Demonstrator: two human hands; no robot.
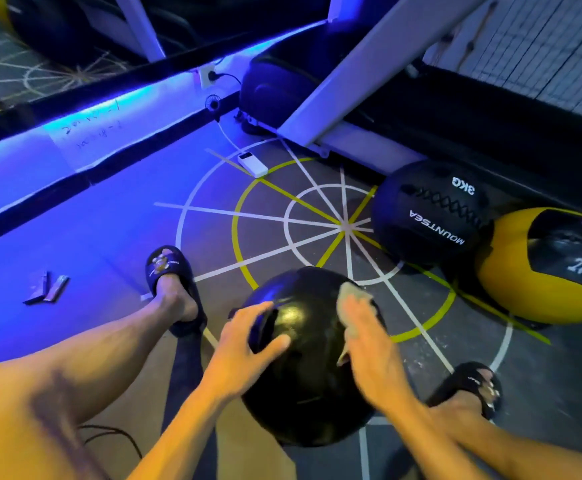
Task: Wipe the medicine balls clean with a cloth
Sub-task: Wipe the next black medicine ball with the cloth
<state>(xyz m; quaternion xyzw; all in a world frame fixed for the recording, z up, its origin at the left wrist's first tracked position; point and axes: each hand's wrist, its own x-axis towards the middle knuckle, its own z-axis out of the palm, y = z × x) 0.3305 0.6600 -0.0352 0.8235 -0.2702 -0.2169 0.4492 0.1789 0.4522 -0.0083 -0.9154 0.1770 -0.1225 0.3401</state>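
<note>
- Black medicine ball point(312, 368) sits on the floor point(126, 237) between the person's two feet, low centre of the head view; glossy highlight on its top.
- Left hand point(244, 344) rests on the ball's upper left side. Grip: fingers spread and only slightly bent over the curve, thumb out toward the ball's top; it steadies the ball, with nothing enclosed in the hand.
- Right hand point(365, 341) lies on the ball's upper right side with a pale cloth point(351, 299) under the palm and fingers. Grip: fingers fairly straight, pressing the cloth flat against the ball. Hand is motion-blurred; cloth edges show beyond the fingertips and below the palm.
- Second black ball point(428, 213), marked "3KG" and "MOUNTSEA", lies on the floor further right, against the treadmill base point(338, 133).
- Yellow-and-black ball point(546, 268), marked "2KG", lies just beside the 3KG ball on its right; the two appear to touch.
- Both feet wear dark slippers: left slipper point(170, 268), right slipper point(469, 386).
- Floor carries white and yellow circle-and-spoke markings point(343, 225).
- White power bank point(252, 165) with a cable lies near the treadmill; wall socket point(207, 76) above it; blue strip lighting along the wall base.
- Two small dark flat pieces point(48, 289) lie on the floor at far left; what they are cannot be told.
</note>
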